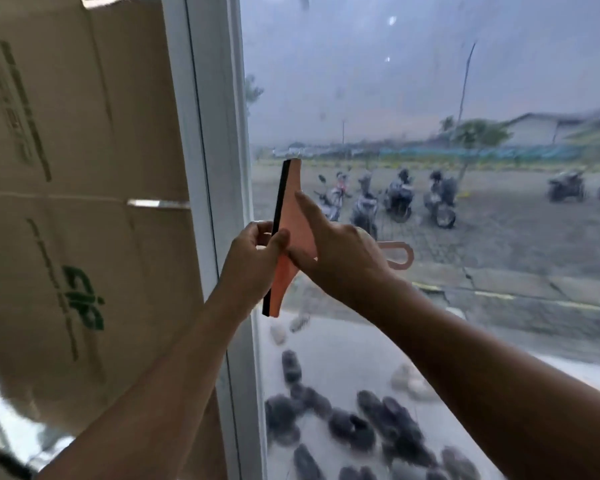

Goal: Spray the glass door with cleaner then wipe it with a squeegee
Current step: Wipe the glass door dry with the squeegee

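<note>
An orange squeegee [293, 206] with a black rubber blade stands upright against the glass door [430, 81], its blade running along the left edge of the pane beside the white frame [219, 133]. My right hand [340, 258] grips its handle, index finger stretched up along the orange head; the handle's loop end [400, 256] sticks out to the right. My left hand [253, 261] pinches the blade side at mid-height. Streaks and droplets show on the upper glass. No spray bottle is in view.
A large cardboard box [77, 202] with green print fills the left, close against the white frame. Through the glass, several shoes and sandals [361, 424] lie on a pale floor outside, and parked motorbikes [399, 199] stand beyond.
</note>
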